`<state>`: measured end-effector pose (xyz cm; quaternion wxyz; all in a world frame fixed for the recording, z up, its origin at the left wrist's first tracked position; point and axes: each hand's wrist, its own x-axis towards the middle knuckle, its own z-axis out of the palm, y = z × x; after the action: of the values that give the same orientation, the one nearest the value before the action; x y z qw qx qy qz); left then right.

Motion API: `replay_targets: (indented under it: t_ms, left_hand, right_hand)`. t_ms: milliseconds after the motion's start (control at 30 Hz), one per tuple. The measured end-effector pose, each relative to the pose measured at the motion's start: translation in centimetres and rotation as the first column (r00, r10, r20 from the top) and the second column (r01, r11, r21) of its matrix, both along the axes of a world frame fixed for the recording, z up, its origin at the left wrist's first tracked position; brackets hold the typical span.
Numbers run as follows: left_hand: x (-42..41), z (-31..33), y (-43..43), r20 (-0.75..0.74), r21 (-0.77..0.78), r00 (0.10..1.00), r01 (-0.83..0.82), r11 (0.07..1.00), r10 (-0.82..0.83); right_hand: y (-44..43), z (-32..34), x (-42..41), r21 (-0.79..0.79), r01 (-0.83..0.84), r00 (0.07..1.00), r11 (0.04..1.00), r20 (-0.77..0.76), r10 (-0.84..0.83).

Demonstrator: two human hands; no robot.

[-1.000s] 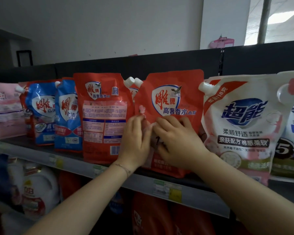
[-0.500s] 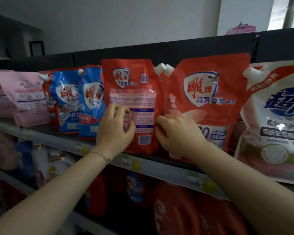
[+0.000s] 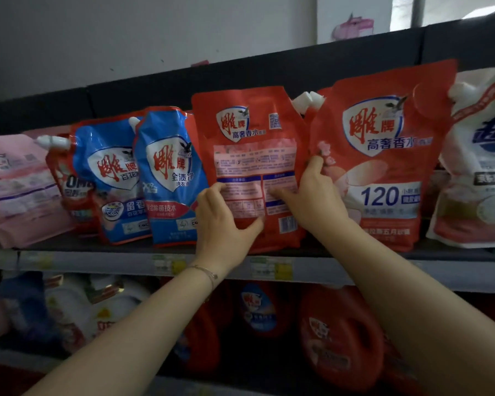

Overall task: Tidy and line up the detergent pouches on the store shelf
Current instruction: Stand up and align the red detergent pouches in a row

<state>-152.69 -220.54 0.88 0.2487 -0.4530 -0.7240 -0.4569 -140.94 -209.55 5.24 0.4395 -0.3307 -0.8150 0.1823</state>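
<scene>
Dark store shelving carries the shelf (image 3: 97,261) where the pouches stand in a row: pink packs (image 3: 15,184) at far left, two blue pouches (image 3: 169,178), two red ones, a white pouch (image 3: 480,167) at far right. The front-facing red pouch (image 3: 383,167) stands upright, label out, and is now let go; a second ago both hands were on it. They have shifted one place left to the reversed red pouch (image 3: 249,132), which shows its printed back. The left hand (image 3: 223,224) takes its left edge and the right hand (image 3: 312,195) its right edge, each grip clamped on the film. The neighbour looks settled; this one probably needs turning label-forward.
</scene>
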Motion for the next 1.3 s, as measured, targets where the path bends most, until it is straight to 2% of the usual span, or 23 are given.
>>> replay_targets:
  t_ms: [67, 167, 267, 400, 467, 533, 633, 700, 767, 867, 933, 1000, 1033, 1167, 1233, 1300]
  left_hand:
    - [0.5, -0.2, -0.1, -0.007, -0.031, 0.999, -0.045, 0.999, 0.045]
    - [1.9, -0.3, -0.1, 0.053, -0.093, 0.992, -0.106, 0.990, 0.111]
    - [3.2, -0.3, 0.2, 0.164, -0.118, 0.982, -0.078, 0.990, 0.097]
    - [4.1, 0.2, 0.6, 0.268, -0.077, 0.962, -0.040, 0.996, 0.059]
    - [4.2, 0.1, 1.0, 0.284, -0.064, 0.958, -0.018, 0.998, 0.035]
    - [4.5, 0.0, 1.3, 0.287, -0.078, 0.957, -0.020, 0.997, 0.042]
    - [5.3, -0.1, 1.8, 0.267, -0.140, 0.960, -0.054, 0.989, 0.090]
    - [5.9, -0.1, 2.0, 0.279, -0.186, 0.951, -0.078, 0.979, 0.129]
    - [6.3, 0.1, 2.1, 0.303, -0.188, 0.940, -0.105, 0.976, 0.160]
    - [6.5, 0.3, 2.4, 0.316, -0.165, 0.935, -0.115, 0.980, 0.163]
    - [6.3, 0.3, 2.5, 0.318, -0.146, 0.933, -0.126, 0.981, 0.167]
    - [5.5, 0.2, 2.4, 0.299, -0.035, 0.948, -0.100, 0.994, 0.106]
    - [5.0, 0.2, 2.2, 0.238, 0.032, 0.969, -0.069, 0.997, 0.060]
    - [3.7, 2.4, 0.8, 0.051, 0.094, 0.992, 0.112, 0.989, -0.118]
    - [3.0, 3.1, 0.9, 0.103, 0.085, 0.959, 0.255, 0.963, -0.263]
    - [2.0, 3.2, 0.3, 0.079, -0.064, 0.950, 0.309, 0.949, -0.304]
  right_hand:
    - [-0.3, 0.4, 0.1, -0.070, 0.055, 0.998, 0.996, 0.037, -0.052]
    - [-0.8, 1.0, 0.3, -0.056, 0.118, 0.983, 0.991, 0.144, -0.109]
    - [-1.1, 1.1, 0.5, -0.066, 0.127, 0.972, 0.990, 0.207, -0.111]
    - [-0.6, 0.0, 0.4, -0.130, 0.105, 0.977, 0.986, 0.200, -0.078]
    - [-0.3, -0.7, 0.2, -0.232, 0.006, 0.996, 0.973, 0.092, 0.015]
    - [0.1, -1.4, -0.1, -0.332, -0.148, 0.988, 0.932, -0.085, 0.127]
    - [0.3, -1.9, -0.2, -0.476, -0.362, 0.915, 0.801, -0.344, 0.209]
    - [0.3, -1.6, -0.2, -0.487, -0.474, 0.862, 0.733, -0.426, 0.274]
    - [0.1, -1.4, -0.3, -0.435, -0.522, 0.835, 0.733, -0.435, 0.336]
    - [-0.7, -1.3, -0.4, -0.301, -0.517, 0.828, 0.802, -0.413, 0.379]
    - [-1.7, -1.2, -0.5, -0.202, -0.472, 0.840, 0.858, -0.397, 0.369]
    - [-3.2, -0.8, -0.6, -0.098, -0.395, 0.864, 0.913, -0.376, 0.333]
    - [-4.1, -0.6, -0.8, -0.055, -0.347, 0.878, 0.936, -0.371, 0.304]
    - [-7.0, -0.1, -0.9, 0.078, -0.222, 0.880, 0.972, -0.412, 0.234]
    - [-8.0, 0.3, -1.0, 0.141, -0.173, 0.888, 0.975, -0.405, 0.216]
    - [-8.4, 0.6, -1.6, 0.211, -0.094, 0.914, 0.973, -0.369, 0.168]
